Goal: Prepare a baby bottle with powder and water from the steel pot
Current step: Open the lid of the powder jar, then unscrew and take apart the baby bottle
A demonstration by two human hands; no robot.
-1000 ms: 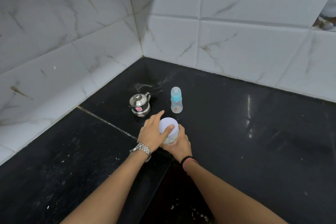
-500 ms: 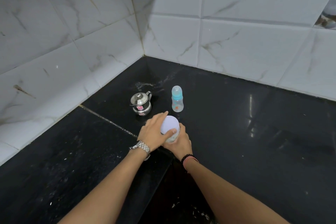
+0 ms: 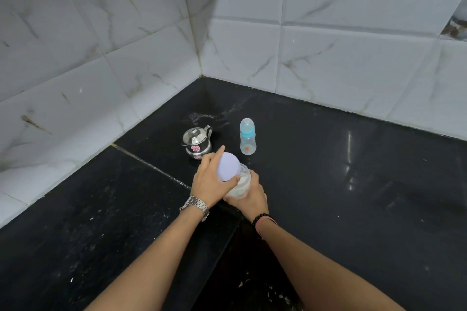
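Powder jar (image 3: 240,182) sits tilted between both hands, left hand (image 3: 211,182) gripping its lid (image 3: 228,166), right hand (image 3: 254,194) clasping its body, with the baby bottle (image 3: 247,137) and steel pot (image 3: 197,142) just beyond on the tabletop (image 3: 353,184).

Two bare forearms in view, entering from the bottom edge; no sleeves visible on either. Left wrist: metal link-bracelet wristwatch (image 3: 195,205), silver-toned, steel links catching the light; dial turned out of sight. Right wrist: bracelet of dark round beads (image 3: 260,216), worn just beside a thin pinkish-red band (image 3: 265,221) on the forearm side. Left hand (image 3: 210,182) and right hand (image 3: 253,195) both ungloved. Nails short where visible.
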